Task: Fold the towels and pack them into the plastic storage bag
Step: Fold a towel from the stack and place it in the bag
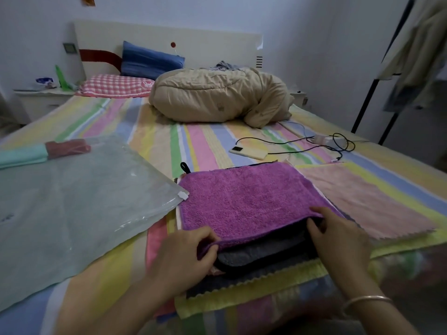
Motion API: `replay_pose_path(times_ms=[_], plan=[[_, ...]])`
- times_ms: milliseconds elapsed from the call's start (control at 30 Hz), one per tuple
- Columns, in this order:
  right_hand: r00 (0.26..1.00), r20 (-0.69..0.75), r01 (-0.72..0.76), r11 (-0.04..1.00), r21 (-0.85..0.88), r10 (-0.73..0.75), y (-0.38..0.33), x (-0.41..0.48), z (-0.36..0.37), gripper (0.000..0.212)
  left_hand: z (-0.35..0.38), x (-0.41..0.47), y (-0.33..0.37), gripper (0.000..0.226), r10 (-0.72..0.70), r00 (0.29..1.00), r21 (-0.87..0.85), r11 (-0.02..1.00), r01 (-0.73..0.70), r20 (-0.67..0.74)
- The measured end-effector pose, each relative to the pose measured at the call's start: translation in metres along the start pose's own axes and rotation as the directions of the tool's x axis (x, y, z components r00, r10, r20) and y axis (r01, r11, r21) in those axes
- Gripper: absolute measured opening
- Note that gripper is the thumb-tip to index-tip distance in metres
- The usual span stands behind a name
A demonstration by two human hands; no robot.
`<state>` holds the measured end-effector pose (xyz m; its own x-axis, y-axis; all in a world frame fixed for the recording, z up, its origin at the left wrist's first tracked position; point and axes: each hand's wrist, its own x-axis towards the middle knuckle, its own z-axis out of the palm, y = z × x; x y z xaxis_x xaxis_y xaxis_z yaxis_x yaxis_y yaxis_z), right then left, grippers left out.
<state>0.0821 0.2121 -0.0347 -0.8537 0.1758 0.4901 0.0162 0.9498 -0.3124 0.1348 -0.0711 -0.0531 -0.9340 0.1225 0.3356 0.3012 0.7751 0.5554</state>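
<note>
A purple towel [244,197] lies on top of a pile of towels at the near middle of the bed. My left hand [186,257] pinches its near left corner, lifted off the dark grey towel [254,255] beneath. My right hand [338,235] grips its near right edge. A yellow towel [242,301] with a zigzag edge lies at the bottom of the pile, and a pink towel [362,197] lies flat to the right. The clear plastic storage bag [72,201] lies flat to the left, with a teal towel [21,155] and a red towel [67,147] at its far end.
A beige rolled quilt [217,97], a pink checked pillow [116,85] and a blue pillow [150,60] sit at the head of the striped bed. A phone [248,152] with black cables [338,143] lies beyond the pile. A clothes rack [387,88] stands at the right.
</note>
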Motion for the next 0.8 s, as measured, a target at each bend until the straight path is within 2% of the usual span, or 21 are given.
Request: replay_pose_path(times_ms=[100, 167, 233, 300, 400, 500, 633, 800], plan=[[0.977, 0.110, -0.206, 0.954, 0.220, 0.185, 0.003, 0.009, -0.004, 0.032, -0.002, 0.006, -0.001, 0.028, 0.010, 1.000, -0.026, 1.000, -0.011, -0.017], [0.959, 0.182, -0.261, 0.931, 0.256, 0.219, 0.005, 0.014, -0.005, 0.039, -0.003, 0.014, -0.007, 0.024, -0.005, 0.994, -0.026, 1.000, 0.002, -0.109], [0.945, 0.230, -0.284, 0.929, 0.236, 0.230, 0.004, 0.017, -0.004, 0.045, -0.003, 0.025, -0.020, 0.029, -0.047, 0.983, 0.116, 0.991, 0.069, -0.180], [0.929, 0.281, -0.303, 0.929, 0.210, 0.240, 0.004, 0.018, 0.000, 0.052, -0.002, 0.037, -0.035, 0.037, -0.166, 0.978, 0.285, 0.938, 0.196, -0.127], [0.903, 0.346, -0.329, 0.929, 0.171, 0.256, 0.005, 0.018, 0.008, 0.060, -0.002, 0.052, -0.046, 0.046, -0.313, 0.949, 0.364, 0.880, 0.307, -0.043], [0.901, 0.344, -0.324, 0.936, 0.134, 0.263, 0.001, 0.015, 0.012, 0.061, -0.003, 0.061, -0.046, 0.052, -0.344, 0.937, 0.448, 0.830, 0.333, -0.059], [0.897, 0.352, -0.319, 0.943, 0.098, 0.267, -0.002, 0.012, 0.011, 0.059, -0.005, 0.069, -0.042, 0.061, -0.431, 0.902, 0.585, 0.733, 0.348, 0.003], [0.910, 0.341, -0.286, 0.953, 0.104, 0.236, -0.004, 0.011, 0.007, 0.059, -0.009, 0.063, -0.040, 0.062, -0.457, 0.889, 0.646, 0.681, 0.345, 0.008]])
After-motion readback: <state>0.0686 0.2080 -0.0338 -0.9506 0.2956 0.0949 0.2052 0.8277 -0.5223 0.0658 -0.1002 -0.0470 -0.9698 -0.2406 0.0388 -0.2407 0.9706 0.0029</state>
